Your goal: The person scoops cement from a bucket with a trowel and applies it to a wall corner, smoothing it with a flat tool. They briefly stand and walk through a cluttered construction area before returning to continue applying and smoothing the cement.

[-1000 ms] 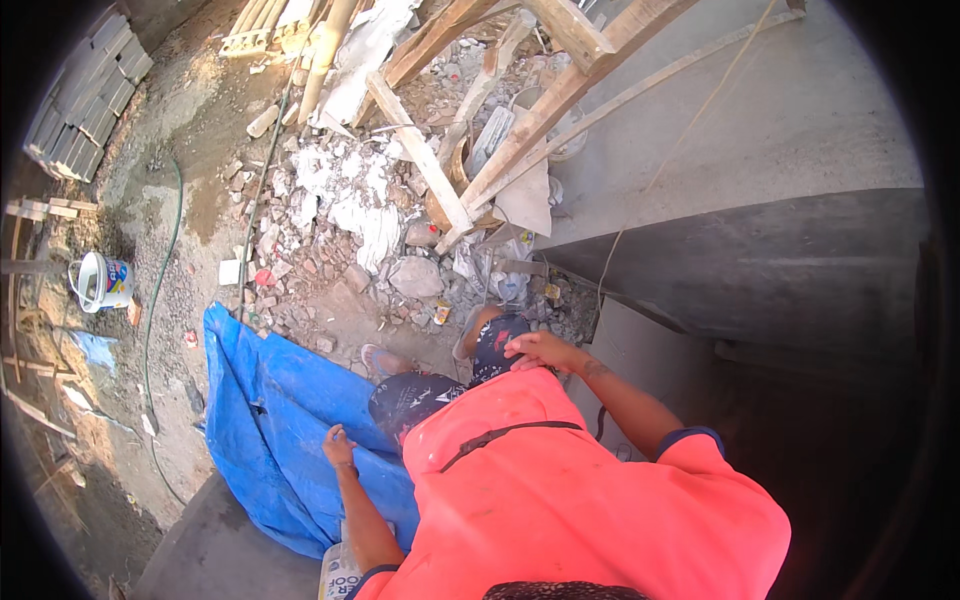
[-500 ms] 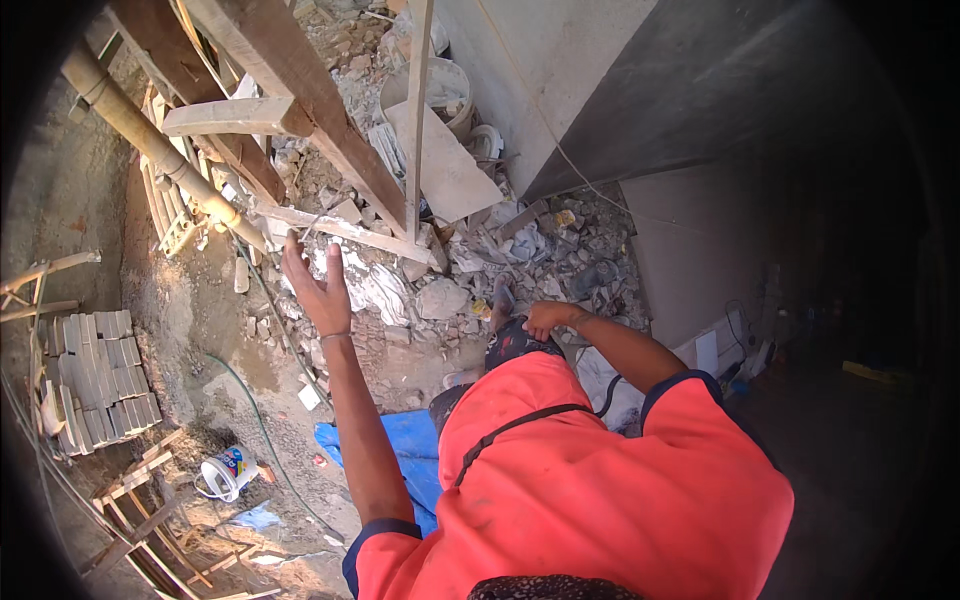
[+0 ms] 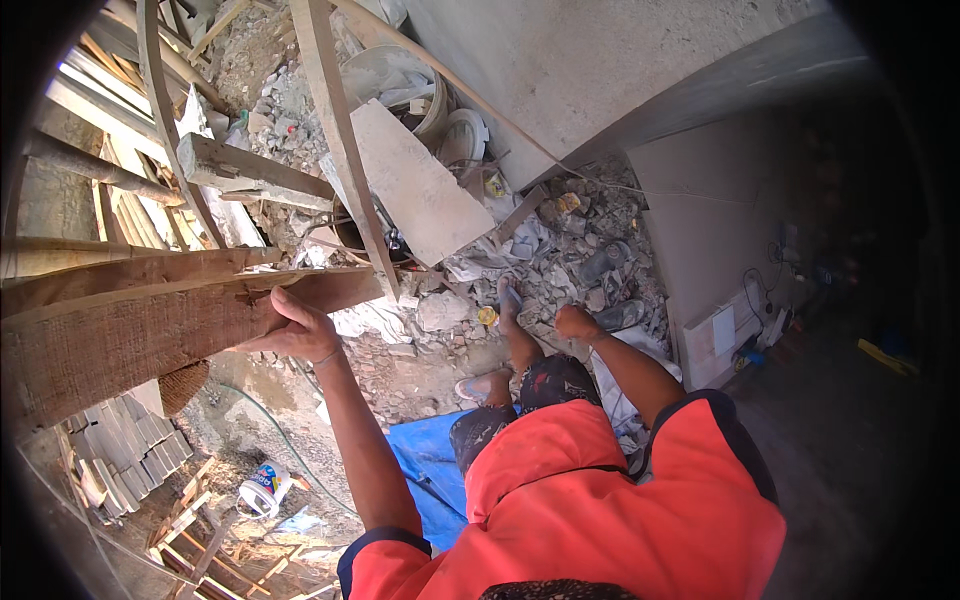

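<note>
We find the left hand against a wide, reddish-brown timber beam, thumb on its face, fingers by its lower edge. Thumb and fingers stand apart; we cannot tell whether the grip bears the beam's load. The beam crosses the left part of the view, ending near a narrow, pale wooden strut. The right hand has its fingers curled together, over grey and brown stone rubble. We note 2 sandalled feet below. A crumpled blue plastic sheet lies beside the left leg. Beyond the strut, we record a flat, pale, angular board; farther left, a white plastic bucket and stacked grey slabs.
</note>
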`<action>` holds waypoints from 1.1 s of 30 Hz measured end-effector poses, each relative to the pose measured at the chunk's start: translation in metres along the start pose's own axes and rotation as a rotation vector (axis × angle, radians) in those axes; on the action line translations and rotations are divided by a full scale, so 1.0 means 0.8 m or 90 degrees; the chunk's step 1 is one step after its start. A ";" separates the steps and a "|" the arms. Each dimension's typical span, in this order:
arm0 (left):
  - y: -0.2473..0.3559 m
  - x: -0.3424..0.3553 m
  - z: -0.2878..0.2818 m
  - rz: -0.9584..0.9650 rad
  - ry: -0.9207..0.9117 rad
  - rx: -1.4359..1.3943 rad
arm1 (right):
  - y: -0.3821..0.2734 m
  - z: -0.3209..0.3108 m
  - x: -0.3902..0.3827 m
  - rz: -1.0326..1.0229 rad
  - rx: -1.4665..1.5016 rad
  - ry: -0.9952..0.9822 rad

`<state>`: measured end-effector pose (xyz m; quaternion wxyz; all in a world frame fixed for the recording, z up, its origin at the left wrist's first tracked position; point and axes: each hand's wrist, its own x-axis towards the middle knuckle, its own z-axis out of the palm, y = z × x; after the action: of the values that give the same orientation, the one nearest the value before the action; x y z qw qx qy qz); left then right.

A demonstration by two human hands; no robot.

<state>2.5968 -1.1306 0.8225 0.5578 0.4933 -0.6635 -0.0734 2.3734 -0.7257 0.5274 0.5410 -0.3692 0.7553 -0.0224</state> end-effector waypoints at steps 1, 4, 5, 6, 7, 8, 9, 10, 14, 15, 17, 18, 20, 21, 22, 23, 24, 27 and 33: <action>-0.010 -0.002 0.003 -0.001 0.001 -0.013 | -0.013 -0.019 0.021 0.116 0.066 -0.011; -0.027 -0.005 0.005 0.021 0.021 -0.026 | -0.086 -0.078 0.059 0.074 0.067 0.229; -0.029 -0.007 0.004 0.042 0.017 -0.024 | -0.120 -0.097 0.069 0.022 0.113 0.345; -0.029 -0.007 0.004 0.034 0.024 -0.011 | -0.155 -0.123 0.081 -0.046 0.173 0.426; -0.028 -0.010 0.004 0.037 0.007 -0.018 | -0.191 -0.148 0.092 -0.090 0.220 0.491; -0.027 -0.009 0.004 0.029 0.008 -0.023 | -0.225 -0.175 0.103 -0.161 0.260 0.569; -0.024 -0.011 0.004 0.022 0.008 -0.029 | -0.255 -0.207 0.118 -0.191 0.270 0.595; -0.024 -0.008 0.006 0.012 0.027 -0.032 | -0.284 -0.240 0.138 -0.246 0.278 0.637; -0.022 -0.005 0.014 0.037 0.068 -0.012 | -0.365 -0.365 0.249 -0.363 0.192 0.689; -0.023 -0.005 0.013 0.049 0.078 -0.001 | -0.380 -0.384 0.284 -0.347 0.139 0.705; -0.028 -0.008 0.016 0.027 0.103 0.012 | -0.398 -0.410 0.355 -0.377 0.021 0.744; -0.029 -0.013 0.016 0.026 0.108 0.018 | -0.400 -0.412 0.386 -0.356 -0.036 0.720; -0.032 -0.017 0.016 0.023 0.113 0.016 | -0.392 -0.407 0.436 -0.314 -0.144 0.649; -0.034 -0.019 0.018 0.014 0.123 0.017 | -0.390 -0.406 0.457 -0.264 -0.196 0.623; -0.033 -0.021 0.017 0.001 0.147 0.018 | -0.392 -0.404 0.475 -0.184 -0.264 0.555; -0.032 -0.023 0.019 0.004 0.150 0.026 | -0.390 -0.406 0.487 -0.175 -0.273 0.508; -0.032 -0.023 0.019 0.016 0.148 0.014 | -0.390 -0.404 0.494 -0.196 -0.299 0.537; -0.028 -0.022 0.024 -0.006 0.171 -0.019 | -0.386 -0.415 0.487 -0.179 -0.336 0.541; -0.020 -0.018 0.021 -0.004 0.128 0.011 | -0.376 -0.391 0.338 -0.396 -0.096 0.810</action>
<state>2.5907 -1.1353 0.7965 0.6172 0.5049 -0.6031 -0.0192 2.2347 -1.2160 0.5706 -0.0631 -0.5197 0.7836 -0.3346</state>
